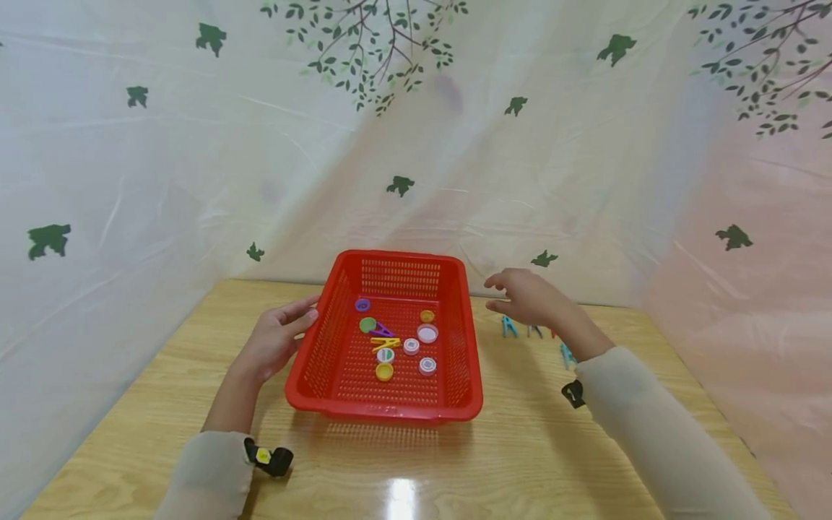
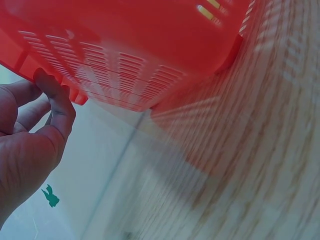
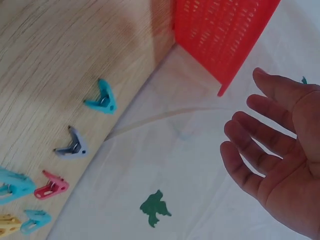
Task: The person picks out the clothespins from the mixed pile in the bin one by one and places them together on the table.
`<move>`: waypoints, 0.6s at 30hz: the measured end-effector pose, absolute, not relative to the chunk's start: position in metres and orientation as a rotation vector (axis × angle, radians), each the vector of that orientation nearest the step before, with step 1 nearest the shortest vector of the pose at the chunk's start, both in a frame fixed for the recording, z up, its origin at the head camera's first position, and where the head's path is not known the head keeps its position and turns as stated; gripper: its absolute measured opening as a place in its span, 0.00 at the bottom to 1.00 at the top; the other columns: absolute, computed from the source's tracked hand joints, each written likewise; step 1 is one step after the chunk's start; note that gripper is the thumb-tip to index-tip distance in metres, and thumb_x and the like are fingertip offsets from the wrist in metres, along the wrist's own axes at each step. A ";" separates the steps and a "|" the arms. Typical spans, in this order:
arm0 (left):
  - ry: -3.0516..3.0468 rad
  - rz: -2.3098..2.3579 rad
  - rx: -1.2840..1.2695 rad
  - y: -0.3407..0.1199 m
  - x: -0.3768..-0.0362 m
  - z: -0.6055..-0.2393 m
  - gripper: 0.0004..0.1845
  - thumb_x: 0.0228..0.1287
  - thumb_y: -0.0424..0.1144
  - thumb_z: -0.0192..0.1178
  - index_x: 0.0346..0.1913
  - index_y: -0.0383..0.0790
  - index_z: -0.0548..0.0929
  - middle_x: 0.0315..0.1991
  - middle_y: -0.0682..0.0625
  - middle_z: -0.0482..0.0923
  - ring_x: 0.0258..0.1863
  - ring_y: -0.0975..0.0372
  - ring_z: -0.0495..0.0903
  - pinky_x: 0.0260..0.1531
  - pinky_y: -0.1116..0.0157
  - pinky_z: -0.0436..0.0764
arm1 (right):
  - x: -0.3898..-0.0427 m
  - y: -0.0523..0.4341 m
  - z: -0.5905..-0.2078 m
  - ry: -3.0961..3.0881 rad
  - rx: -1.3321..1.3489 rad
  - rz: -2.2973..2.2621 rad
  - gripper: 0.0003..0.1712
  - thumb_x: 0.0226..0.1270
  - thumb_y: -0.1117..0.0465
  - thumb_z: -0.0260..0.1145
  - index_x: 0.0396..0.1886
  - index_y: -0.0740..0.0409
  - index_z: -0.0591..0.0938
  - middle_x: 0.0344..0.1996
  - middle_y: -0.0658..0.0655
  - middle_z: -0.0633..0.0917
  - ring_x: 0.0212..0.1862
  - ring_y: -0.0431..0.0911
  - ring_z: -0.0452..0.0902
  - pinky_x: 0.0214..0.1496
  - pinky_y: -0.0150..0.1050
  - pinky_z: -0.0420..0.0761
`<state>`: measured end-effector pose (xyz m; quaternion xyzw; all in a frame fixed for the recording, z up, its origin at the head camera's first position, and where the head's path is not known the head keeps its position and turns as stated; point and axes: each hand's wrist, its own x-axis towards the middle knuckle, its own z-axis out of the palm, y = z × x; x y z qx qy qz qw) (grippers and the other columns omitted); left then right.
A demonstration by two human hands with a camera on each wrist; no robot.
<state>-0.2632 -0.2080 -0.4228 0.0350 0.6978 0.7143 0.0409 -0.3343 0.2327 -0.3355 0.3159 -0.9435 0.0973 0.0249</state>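
A red plastic basket [image 1: 383, 412] with slotted walls stands on the table. Inside lie several bottle caps, among them a purple cap [image 1: 362, 305], a green cap [image 1: 367, 325] and a yellow cap [image 1: 384, 372], plus a purple clothespin [image 1: 382, 330] and a yellow clothespin [image 1: 386, 343]. My left hand [image 1: 276, 339] holds the basket's left rim, its thumb and fingers bent at the edge in the left wrist view. To the right of the basket, my right hand [image 1: 528, 297] hovers with nothing in it, fingers spread and slightly bent. Below it is a light blue clothespin [image 1: 509, 326].
More clothespins lie along the table's back right, including a grey one [image 3: 73, 145], a red one [image 3: 51, 185] and a pale yellow one [image 3: 9, 226]. A whitish sheet [image 1: 416, 159] with printed green leaves hangs behind the wooden table [image 1: 520, 448].
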 end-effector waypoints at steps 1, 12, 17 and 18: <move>2.137 2.187 0.109 -0.208 -0.263 -0.423 0.29 0.76 0.44 0.59 0.76 0.44 0.70 0.70 0.39 0.71 0.60 0.53 0.81 0.53 0.59 0.84 | -0.334 0.229 -0.336 -2.913 0.973 0.299 0.23 0.71 0.58 0.70 0.60 0.66 0.82 0.53 0.62 0.86 0.53 0.57 0.83 0.55 0.54 0.85; 2.124 2.202 0.110 -0.207 -0.263 -0.423 0.28 0.76 0.44 0.59 0.76 0.44 0.70 0.70 0.38 0.71 0.60 0.53 0.80 0.53 0.59 0.84 | -0.329 0.189 -0.336 -2.889 1.018 0.324 0.22 0.70 0.57 0.72 0.59 0.62 0.84 0.53 0.59 0.87 0.54 0.55 0.83 0.56 0.53 0.84; 2.122 2.204 0.106 -0.207 -0.263 -0.423 0.28 0.77 0.44 0.59 0.76 0.43 0.70 0.70 0.38 0.71 0.61 0.52 0.80 0.54 0.59 0.84 | -0.327 0.170 -0.337 -2.921 1.028 0.311 0.24 0.70 0.56 0.72 0.62 0.60 0.83 0.55 0.59 0.86 0.53 0.53 0.82 0.58 0.50 0.84; 2.123 2.202 0.104 -0.207 -0.262 -0.423 0.29 0.77 0.44 0.59 0.76 0.43 0.70 0.71 0.39 0.71 0.61 0.52 0.80 0.54 0.59 0.84 | -0.326 0.167 -0.338 -2.921 1.035 0.303 0.24 0.69 0.55 0.72 0.61 0.59 0.83 0.55 0.59 0.86 0.53 0.52 0.82 0.58 0.49 0.84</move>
